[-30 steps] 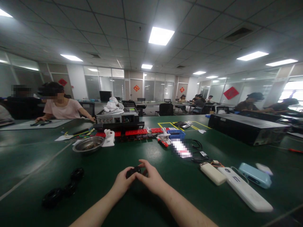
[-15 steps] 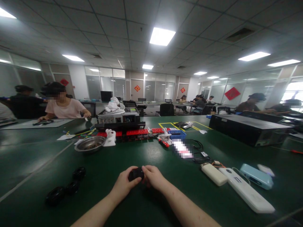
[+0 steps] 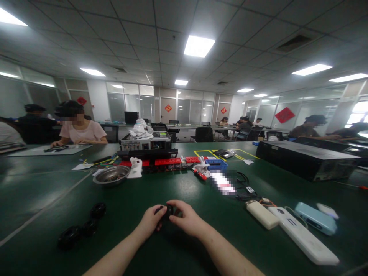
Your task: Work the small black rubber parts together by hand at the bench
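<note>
As my left hand (image 3: 150,223) & right hand (image 3: 188,222) pinch the small black round plastic-looking part (image 3: 168,210) from opp. sides, steadying it, three similar black rings (image 3: 82,229) lie nearby, left.

We sit in an open-plan office used as an electronics workroom: a grid ceiling with light panels (image 3: 199,46), glass partitions (image 3: 135,107) at the back, and long green desks (image 3: 43,184) where other people work beside an opened computer chassis (image 3: 145,142) and a closed black computer case (image 3: 304,161).
</note>
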Available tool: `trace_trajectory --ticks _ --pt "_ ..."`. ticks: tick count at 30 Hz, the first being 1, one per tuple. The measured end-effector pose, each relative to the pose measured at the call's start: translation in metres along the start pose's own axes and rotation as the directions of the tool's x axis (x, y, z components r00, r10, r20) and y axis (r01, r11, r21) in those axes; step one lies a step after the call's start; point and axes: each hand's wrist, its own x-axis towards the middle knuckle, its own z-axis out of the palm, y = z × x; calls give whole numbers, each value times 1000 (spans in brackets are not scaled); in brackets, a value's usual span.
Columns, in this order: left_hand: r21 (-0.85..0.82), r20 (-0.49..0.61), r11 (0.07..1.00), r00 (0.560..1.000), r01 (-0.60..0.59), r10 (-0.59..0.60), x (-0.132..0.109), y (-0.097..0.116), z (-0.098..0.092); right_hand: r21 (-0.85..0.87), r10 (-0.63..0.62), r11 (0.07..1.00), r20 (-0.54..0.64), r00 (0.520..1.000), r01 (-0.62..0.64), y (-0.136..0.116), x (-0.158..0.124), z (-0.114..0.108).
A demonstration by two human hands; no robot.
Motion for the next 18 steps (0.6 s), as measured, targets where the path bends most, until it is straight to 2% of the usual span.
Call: trace_trajectory --ticks 4,7,11,14,18 --pt "18 -31 999 999 -39 40 0 -2 2 -22 56 998 -50 997 -57 9 2 5" --pt "76 -78 995 994 -64 70 -2 0 1 -11 191 981 -63 980 -192 19 6 9" --pt "199 -74 963 977 -182 200 -7 5 -1 12 287 958 -66 956 -287 30 10 12" --pt "208 -60 962 980 -174 191 -7 6 -1 -4 249 968 -61 966 -250 27 9 11" --pt "97 -34 995 999 -22 26 -1 0 -2 -62 64 996 -67 996 -68 14 5 5"
